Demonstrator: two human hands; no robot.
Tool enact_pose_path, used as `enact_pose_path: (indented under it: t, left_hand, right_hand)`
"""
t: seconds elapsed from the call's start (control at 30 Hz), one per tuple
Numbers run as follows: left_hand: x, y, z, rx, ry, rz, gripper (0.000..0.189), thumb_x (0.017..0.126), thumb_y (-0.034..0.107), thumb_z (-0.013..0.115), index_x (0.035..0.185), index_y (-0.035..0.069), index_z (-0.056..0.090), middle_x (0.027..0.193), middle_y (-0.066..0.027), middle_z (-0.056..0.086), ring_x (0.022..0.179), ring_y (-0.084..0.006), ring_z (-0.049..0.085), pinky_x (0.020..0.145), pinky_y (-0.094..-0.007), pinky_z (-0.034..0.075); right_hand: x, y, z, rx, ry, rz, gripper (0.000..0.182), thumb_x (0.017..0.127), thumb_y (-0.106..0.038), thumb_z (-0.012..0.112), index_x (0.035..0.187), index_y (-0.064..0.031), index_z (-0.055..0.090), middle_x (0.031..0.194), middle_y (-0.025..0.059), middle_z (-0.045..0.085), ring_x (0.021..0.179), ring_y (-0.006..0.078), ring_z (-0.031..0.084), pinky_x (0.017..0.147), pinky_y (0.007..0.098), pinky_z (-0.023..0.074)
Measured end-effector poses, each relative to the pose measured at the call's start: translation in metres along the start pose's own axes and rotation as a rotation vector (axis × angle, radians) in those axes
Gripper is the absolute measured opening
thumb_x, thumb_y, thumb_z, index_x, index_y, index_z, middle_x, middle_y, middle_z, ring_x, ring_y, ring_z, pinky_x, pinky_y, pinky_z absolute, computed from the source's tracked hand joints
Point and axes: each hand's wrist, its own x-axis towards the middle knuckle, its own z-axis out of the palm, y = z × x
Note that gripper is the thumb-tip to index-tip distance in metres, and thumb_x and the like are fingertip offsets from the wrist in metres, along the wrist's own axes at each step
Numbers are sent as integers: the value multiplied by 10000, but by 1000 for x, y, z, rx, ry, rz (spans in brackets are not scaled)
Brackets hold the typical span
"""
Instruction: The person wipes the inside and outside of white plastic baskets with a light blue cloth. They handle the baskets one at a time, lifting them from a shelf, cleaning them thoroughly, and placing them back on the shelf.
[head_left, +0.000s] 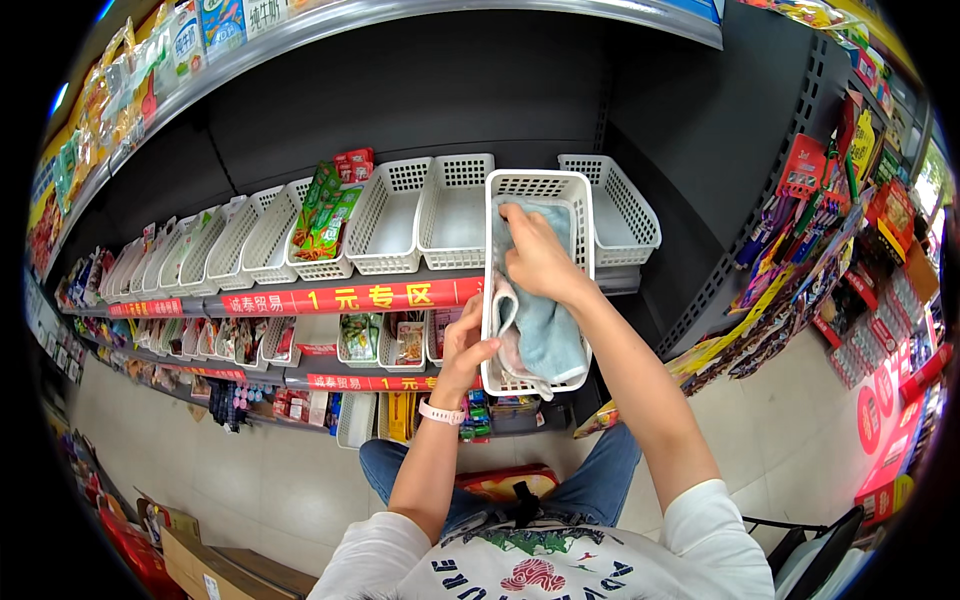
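Observation:
A white plastic basket (538, 177) with slotted walls is held up in front of the shelf. My left hand (463, 346) grips its left wall, thumb towards the rim. Inside the basket my right hand (536, 251) presses on a light blue cloth (551, 337), its fingers bent on the fabric near the far end. A pinkish-white part of cloth (508, 341) lies folded along the left side, with one end at the near rim. Behind, a similar empty basket (619, 202) stands at the right end of the shelf, and another (457, 202) stands to the left.
A row of white baskets runs left along the shelf, one holding green snack packets (326, 217). Lower shelves hold more filled baskets. A metal shelf edge (450, 6) arches overhead. Pens and packets hang on the right (795, 217). A cardboard box (202, 562) lies at lower left.

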Motion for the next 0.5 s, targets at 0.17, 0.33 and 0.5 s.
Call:
enact_pose_path:
  t: [0.17,0.33,0.5]
  left_hand:
    - [0,-11,-5,-98,16,-69,666,729,211,653,1299,-91,488,1336,-98,456,1226,-181,441,1040,-301,313]
    - [1,-9,-6,-140,72,-103,674,741,196,635,1332,-74,459,1247,-88,536,1151,-165,504,1004,-287,356]
    - [3,-16,-19,-205,108,-101,692,771,224,606,1373,-63,420,1202,-101,588,1052,-150,565,942,-277,419]
  right_hand:
    - [-17,-5,15,2,-11,32,425,711,81,478,1134,83,447,1082,303,553,1068,449,509,931,465,412]
    - [-37,-26,16,-116,-88,8,410,698,74,532,1100,105,453,964,284,591,1006,450,530,863,485,431]
    - [-50,-34,16,-108,-267,43,329,742,6,572,1050,76,481,903,291,597,941,463,560,814,485,441]
